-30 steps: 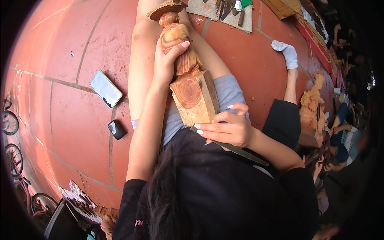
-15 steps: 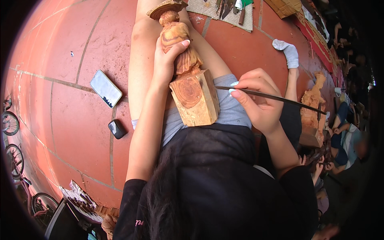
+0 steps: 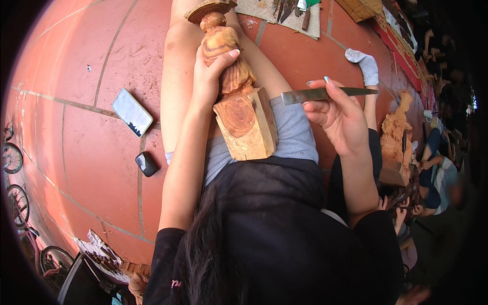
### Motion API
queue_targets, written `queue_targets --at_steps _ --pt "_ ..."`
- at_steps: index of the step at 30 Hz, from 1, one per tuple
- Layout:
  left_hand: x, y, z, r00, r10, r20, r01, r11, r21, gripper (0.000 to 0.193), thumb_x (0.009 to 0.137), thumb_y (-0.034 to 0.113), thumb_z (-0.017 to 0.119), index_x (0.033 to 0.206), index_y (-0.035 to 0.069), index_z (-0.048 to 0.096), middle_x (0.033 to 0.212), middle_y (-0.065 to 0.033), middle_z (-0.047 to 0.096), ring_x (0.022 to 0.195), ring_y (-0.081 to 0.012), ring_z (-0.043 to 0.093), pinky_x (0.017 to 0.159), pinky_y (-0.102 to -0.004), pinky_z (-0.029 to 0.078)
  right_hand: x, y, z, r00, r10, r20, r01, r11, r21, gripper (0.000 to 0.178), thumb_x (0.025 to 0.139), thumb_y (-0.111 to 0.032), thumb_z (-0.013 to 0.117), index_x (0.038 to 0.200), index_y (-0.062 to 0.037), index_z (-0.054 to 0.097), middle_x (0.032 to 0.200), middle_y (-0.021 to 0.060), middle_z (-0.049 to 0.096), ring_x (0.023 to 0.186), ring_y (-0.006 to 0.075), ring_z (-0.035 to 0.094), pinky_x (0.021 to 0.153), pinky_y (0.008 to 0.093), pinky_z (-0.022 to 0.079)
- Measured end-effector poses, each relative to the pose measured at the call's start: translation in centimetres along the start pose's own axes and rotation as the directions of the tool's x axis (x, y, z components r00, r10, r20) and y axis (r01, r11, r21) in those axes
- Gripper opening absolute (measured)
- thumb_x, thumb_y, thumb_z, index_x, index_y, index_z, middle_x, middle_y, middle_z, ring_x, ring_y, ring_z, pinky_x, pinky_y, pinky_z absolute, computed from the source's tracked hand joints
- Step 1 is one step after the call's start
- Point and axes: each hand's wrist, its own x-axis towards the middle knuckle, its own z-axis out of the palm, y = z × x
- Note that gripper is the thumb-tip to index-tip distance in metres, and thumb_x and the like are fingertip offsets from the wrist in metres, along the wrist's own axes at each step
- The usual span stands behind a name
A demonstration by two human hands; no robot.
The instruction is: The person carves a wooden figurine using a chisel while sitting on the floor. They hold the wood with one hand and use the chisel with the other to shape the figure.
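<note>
A carved wooden figure with a square, unworked block base lies along my lap, base toward my body. My left hand is closed round its middle, thumb across the front. To the right of the block and apart from it, my right hand pinches a flat grey metal carving tool. The tool lies nearly level, its broad square end pointing at the carving and its narrow end to the right.
On the red tiles at left lie a phone and a small black case. Several tools rest on a pale mat ahead. At right stand another wooden carving and a co-worker's socked foot. Bicycles are at far left.
My right hand has turned and lifted the tool off the side of the block, so its flat face now shows. My left hand and the carved figure have hardly moved.
</note>
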Motion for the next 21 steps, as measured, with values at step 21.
queue_targets --at_steps 21 --pt "-0.3 0.2 0.4 1.0 0.013 -0.025 -0.013 1.0 0.015 0.043 0.083 0.014 0.073 0.12 0.0 0.055 0.102 -0.0049 0.062 0.089 -0.0117 0.062 0.08 -0.0276 0.052 -0.3 3.2 1.2 0.986 -0.165 -0.04 0.142 0.933 -0.33 0.03 0.102 -0.018 0.057 0.109 0.01 0.064 0.096 0.0189 0.071 0.088 0.0264 0.074 0.075 0.0301 0.061"
